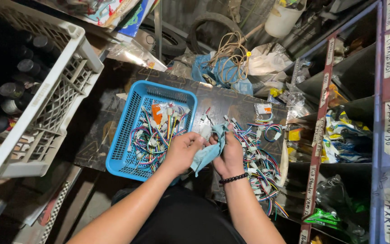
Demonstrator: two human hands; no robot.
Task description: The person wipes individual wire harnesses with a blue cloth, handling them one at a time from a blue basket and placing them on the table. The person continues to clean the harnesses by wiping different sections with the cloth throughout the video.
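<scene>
Teal cloth (208,151) gripped between both hands above a dark board.
Left hand (182,151) and right hand (229,156) close their fingers on it, between the blue plastic basket (127,131) of wire connectors and a loose heap of wire harnesses (260,162).

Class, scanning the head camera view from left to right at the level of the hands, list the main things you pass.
White slatted plastic crate holding dark bottles → blue perforated plastic basket of coloured wire connectors → left hand → light blue cloth → right hand → loose pile of coloured wire connectors → metal shelf rack with packets.
</scene>
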